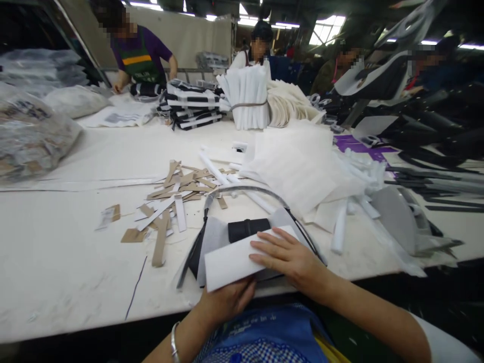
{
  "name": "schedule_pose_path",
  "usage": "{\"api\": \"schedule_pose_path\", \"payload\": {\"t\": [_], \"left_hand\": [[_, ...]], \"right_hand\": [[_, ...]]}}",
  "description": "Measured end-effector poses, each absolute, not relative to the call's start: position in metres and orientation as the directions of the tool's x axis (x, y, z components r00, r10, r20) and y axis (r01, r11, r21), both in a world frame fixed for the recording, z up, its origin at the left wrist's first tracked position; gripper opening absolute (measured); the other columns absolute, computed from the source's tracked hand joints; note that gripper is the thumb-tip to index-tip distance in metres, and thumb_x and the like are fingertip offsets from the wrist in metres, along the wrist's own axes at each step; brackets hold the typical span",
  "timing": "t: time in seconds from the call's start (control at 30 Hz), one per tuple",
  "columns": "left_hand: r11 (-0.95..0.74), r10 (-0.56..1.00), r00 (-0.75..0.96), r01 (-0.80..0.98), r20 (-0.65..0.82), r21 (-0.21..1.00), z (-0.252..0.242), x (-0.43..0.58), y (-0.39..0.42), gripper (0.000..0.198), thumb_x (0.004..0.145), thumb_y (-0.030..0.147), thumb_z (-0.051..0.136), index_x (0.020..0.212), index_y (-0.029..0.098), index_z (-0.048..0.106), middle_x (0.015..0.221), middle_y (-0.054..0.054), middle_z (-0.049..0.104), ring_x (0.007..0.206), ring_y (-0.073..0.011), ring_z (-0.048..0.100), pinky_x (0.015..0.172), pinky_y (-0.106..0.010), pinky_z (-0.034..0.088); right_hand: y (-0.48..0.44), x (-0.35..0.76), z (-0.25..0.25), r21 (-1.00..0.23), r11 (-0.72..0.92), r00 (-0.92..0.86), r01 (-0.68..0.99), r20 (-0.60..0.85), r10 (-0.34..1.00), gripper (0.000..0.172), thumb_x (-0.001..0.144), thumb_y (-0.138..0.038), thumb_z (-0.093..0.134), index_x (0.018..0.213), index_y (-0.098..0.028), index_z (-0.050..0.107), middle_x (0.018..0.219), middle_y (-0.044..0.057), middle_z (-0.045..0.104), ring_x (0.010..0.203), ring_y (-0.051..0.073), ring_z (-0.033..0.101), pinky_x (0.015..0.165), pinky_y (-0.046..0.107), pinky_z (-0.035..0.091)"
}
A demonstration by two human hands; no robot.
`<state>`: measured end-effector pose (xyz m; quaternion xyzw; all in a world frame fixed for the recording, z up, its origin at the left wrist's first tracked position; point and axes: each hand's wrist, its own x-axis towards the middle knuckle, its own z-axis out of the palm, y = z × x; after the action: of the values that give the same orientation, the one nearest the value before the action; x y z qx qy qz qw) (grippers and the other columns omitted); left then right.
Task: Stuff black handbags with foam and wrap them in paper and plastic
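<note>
A white rectangular foam piece (230, 262) lies over a grey and black shoe-upper part (217, 237) at the near edge of the table. My right hand (289, 257) rests flat on the white piece with fingers stretched out. My left hand (227, 297) grips the piece's near edge from below, fingers curled under it and partly hidden. A black rolled section (247, 228) of the part shows just beyond the white piece.
Brown and white paper strips (172, 201) are scattered left of centre. White sheets (298, 166) and white sticks pile to the right. Bundled white pieces (247, 98) and striped stacks (192, 106) stand at the back, where several other people work. Plastic bags (30, 136) sit far left.
</note>
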<state>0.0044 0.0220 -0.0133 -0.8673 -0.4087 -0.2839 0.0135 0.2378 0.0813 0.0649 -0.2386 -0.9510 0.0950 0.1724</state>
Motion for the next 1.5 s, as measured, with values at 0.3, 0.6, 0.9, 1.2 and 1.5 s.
{"api": "schedule_pose_path", "payload": {"t": [0.3,0.6,0.9,1.2,1.5], "left_hand": [[-0.660,0.745,0.515,0.663,0.424,0.354,-0.010,0.007,0.022,0.023,0.093,0.024,0.053,0.110,0.021,0.068,0.095,-0.007,0.076,0.080,-0.0219,0.073,0.070,-0.033,0.062],[-0.713,0.687,0.567,0.647,0.455,0.270,-0.017,-0.004,0.009,0.041,0.093,0.015,0.052,0.134,0.012,0.056,0.116,-0.013,0.073,0.100,-0.0216,0.071,0.088,-0.034,0.060],[-0.744,0.622,0.487,0.612,0.613,0.269,0.026,0.002,0.007,0.043,0.089,0.007,0.058,0.131,0.014,0.059,0.118,-0.011,0.072,0.113,-0.0190,0.066,0.096,-0.030,0.057],[-0.693,0.674,0.615,0.719,0.409,0.061,-0.009,0.028,0.036,0.065,0.095,0.034,0.054,0.152,0.014,0.031,0.157,-0.017,0.037,0.145,-0.0288,0.035,0.111,-0.045,0.046],[-0.672,0.642,0.673,0.724,0.368,-0.154,-0.016,0.023,0.036,0.066,0.088,0.010,0.048,0.152,0.022,0.034,0.158,-0.015,0.036,0.145,-0.0302,0.036,0.110,-0.049,0.044]], "right_hand": [[0.075,0.253,0.018,-0.251,0.849,-0.832,0.465,0.204,0.516,0.053,0.100,-0.010,0.037,0.151,-0.025,0.040,0.150,0.008,0.048,0.148,0.022,0.027,0.121,0.056,0.021],[0.076,0.251,0.015,-0.251,0.842,-0.844,0.478,0.136,0.520,0.066,0.090,-0.001,0.038,0.151,-0.026,0.039,0.154,0.005,0.042,0.147,0.023,0.030,0.121,0.055,0.021],[0.072,0.247,0.007,-0.269,0.832,-0.813,0.485,0.210,0.542,0.060,0.093,-0.006,0.041,0.149,-0.025,0.042,0.150,0.007,0.048,0.146,0.024,0.033,0.118,0.057,0.026],[0.079,0.246,0.019,-0.437,0.800,-0.744,0.412,0.346,0.572,0.043,0.084,-0.004,0.049,0.121,-0.018,0.065,0.128,0.011,0.063,0.125,0.019,0.054,0.114,0.043,0.039],[0.017,0.311,0.022,-0.696,0.360,0.030,0.621,0.480,0.877,0.022,0.094,-0.020,0.052,0.111,-0.024,0.064,0.109,0.008,0.070,0.105,0.022,0.066,0.094,0.037,0.056]]}}
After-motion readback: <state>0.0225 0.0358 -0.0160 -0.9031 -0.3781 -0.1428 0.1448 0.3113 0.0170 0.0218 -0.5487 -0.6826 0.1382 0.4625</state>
